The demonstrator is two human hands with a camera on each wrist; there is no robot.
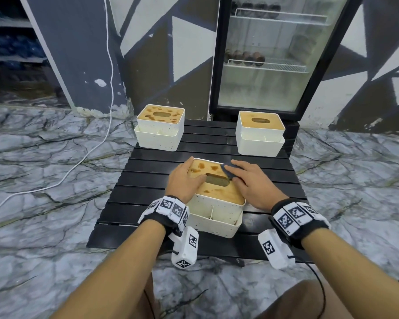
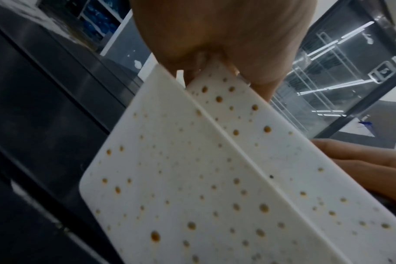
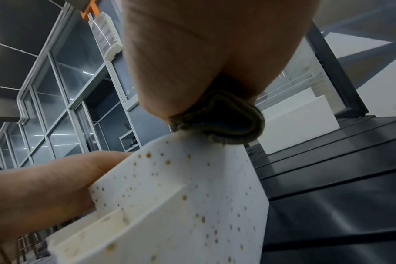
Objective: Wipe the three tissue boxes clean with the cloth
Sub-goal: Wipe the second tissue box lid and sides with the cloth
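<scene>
Three white tissue boxes with wooden lids stand on a black slatted table (image 1: 148,178). The near box (image 1: 217,203) (image 2: 192,178) (image 3: 192,205) is speckled with brown spots and has brown stains on its lid. My left hand (image 1: 184,180) (image 2: 226,35) (image 3: 45,187) grips its left edge, thumb on the lid by the slot. My right hand (image 1: 249,180) (image 3: 203,53) holds a dark cloth (image 1: 228,171) (image 3: 226,123) down on the lid's far right corner. The far left box (image 1: 159,127) has a stained lid. The far right box (image 1: 259,132) (image 3: 301,121) looks clean.
A glass-door fridge (image 1: 274,54) stands just behind the table. A white cable (image 1: 90,146) runs down the wall and across the marble floor at the left. Bare slats lie between the near box and the two far boxes.
</scene>
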